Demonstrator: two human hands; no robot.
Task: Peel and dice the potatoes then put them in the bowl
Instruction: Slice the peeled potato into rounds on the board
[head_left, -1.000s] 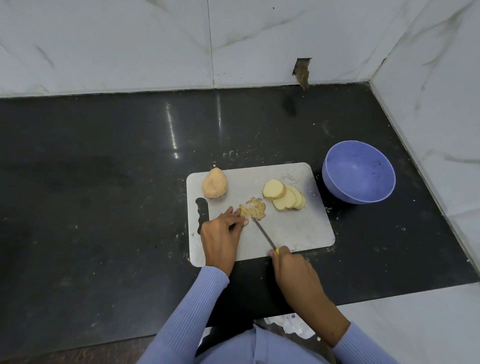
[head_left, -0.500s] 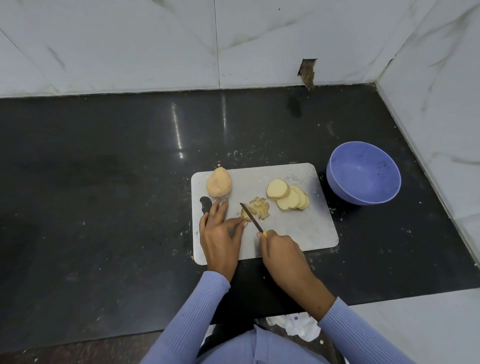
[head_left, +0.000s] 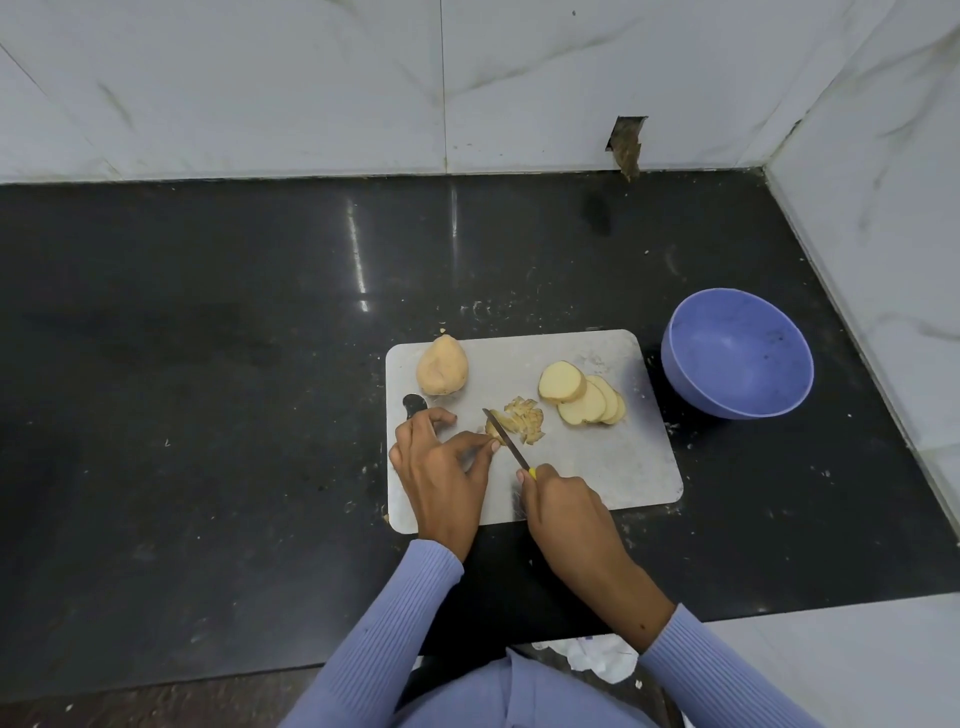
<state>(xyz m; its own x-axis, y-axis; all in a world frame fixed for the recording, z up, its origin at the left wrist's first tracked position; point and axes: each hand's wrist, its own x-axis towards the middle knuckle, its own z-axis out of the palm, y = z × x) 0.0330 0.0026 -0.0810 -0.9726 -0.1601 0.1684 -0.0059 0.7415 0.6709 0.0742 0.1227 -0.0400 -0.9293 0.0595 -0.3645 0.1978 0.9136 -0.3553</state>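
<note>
Yellow potato bits (head_left: 517, 427) are lying in a small cut-up pile near the middle of the grey cutting board (head_left: 613, 467). The left hand (head_left: 444, 470) is resting on the board just beside the pile, and its thumb and first finger are reaching out and pinching the near edge of the bits. Its other fingers are curling loosely toward the dark handle hole (head_left: 414, 404) in the board. The right hand (head_left: 563, 506) is wrapping its fingers tight around the yellow handle of a knife (head_left: 506, 440). The thin blade is pointing up and to the left, and it is lying across the pile, right next to the left fingertips. A whole peeled potato (head_left: 442, 372) is sitting at the far left corner of the board, apart from the hands. Round potato slices (head_left: 582, 400) are leaning on each other in a short row to the right of the pile. A blue bowl (head_left: 736, 358) is sitting on the black counter (head_left: 208, 389) just past the right edge of the board, and nothing is showing inside it. White crumbs are speckling the counter around the board. Blue ribbed sleeves (head_left: 395, 618) are covering both arms. White marble wall tiles (head_left: 311, 88) are standing behind the counter, and there is a small broken gap (head_left: 627, 145) in them.
</note>
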